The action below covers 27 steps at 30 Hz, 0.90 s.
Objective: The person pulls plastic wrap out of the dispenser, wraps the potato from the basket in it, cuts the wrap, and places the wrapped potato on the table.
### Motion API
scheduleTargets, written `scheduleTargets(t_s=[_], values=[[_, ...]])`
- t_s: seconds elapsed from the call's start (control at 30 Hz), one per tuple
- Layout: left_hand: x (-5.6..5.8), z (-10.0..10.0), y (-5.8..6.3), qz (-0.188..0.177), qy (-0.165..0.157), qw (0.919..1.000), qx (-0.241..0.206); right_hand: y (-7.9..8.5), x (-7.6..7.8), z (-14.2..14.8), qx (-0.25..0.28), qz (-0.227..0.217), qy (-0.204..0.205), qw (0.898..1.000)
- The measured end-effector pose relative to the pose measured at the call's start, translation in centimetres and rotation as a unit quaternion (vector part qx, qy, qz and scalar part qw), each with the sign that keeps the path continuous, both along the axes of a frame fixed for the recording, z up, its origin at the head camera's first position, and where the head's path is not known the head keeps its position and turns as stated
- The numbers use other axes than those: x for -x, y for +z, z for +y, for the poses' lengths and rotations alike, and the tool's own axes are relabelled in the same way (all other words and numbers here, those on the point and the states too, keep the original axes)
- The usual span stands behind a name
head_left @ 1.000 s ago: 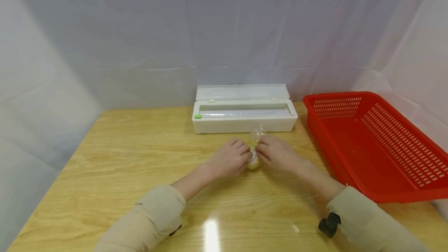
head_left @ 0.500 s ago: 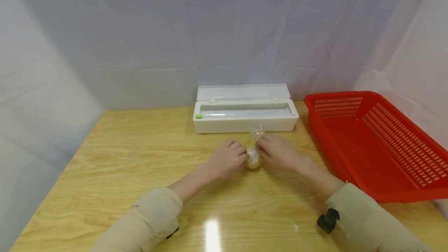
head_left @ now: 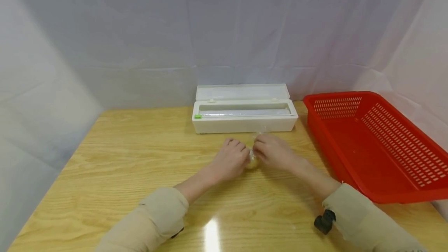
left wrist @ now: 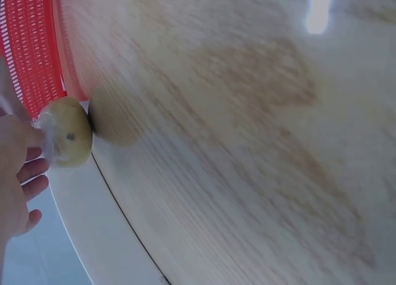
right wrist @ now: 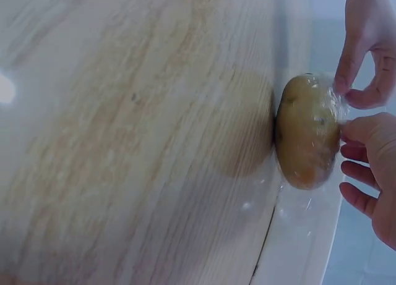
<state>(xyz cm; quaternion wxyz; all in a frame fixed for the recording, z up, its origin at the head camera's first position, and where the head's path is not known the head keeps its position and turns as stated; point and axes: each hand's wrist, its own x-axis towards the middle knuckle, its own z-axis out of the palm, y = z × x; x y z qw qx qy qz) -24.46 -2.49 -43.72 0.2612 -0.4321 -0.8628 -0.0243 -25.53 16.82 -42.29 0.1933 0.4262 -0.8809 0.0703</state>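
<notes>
A potato (right wrist: pixel 306 136) wrapped in clear cling film (right wrist: pixel 334 102) sits on the wooden table, in front of the white box. In the head view it shows as a small yellowish patch, mostly hidden between the hands. My left hand (head_left: pixel 231 158) is at its left side; in the right wrist view, thumb and finger pinch the film at one end. From the right, my right hand (head_left: pixel 274 151) pinches the film with thumb and forefinger, its other fingers (right wrist: pixel 356 170) loosely bent. The left wrist view shows the potato (left wrist: pixel 73 133) with film bunched on top.
Behind the hands stands a white cling film dispenser box (head_left: pixel 245 125), lid (head_left: pixel 241 92) raised, a roll inside and a green slider (head_left: pixel 197 116) at its left end. A red plastic basket (head_left: pixel 357 154) with slotted walls stands on the right. White cloth hangs behind the table.
The hands drew slightly apart half a second ago and have come together again over the potato. The film tail that stood up beyond the fingers now shows lower and fainter.
</notes>
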Motion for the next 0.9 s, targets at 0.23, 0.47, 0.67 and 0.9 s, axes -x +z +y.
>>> scheduleTargets(t_s=[0.23, 0.47, 0.67, 0.9], values=[[0.8, -1.0, 0.0, -0.021, 0.052, 0.9984, 0.008, 0.2, 0.3, 0.2, -0.011, 0.018, 0.034, 0.999], [1.1, -1.2, -0.5, 0.046, 0.022, 0.9986, -0.010, 0.3, 0.3, 0.1, 0.001, 0.011, 0.039, 0.999], [0.6, -0.4, -0.5, 0.077, 0.002, 0.9970, -0.001, 0.5, 0.3, 0.5, 0.012, -0.045, 0.008, 0.999], [0.5, -0.1, -0.2, 0.011, 0.058, 0.9978, 0.029, 0.5, 0.2, 0.9, 0.000, -0.072, -0.015, 0.997]])
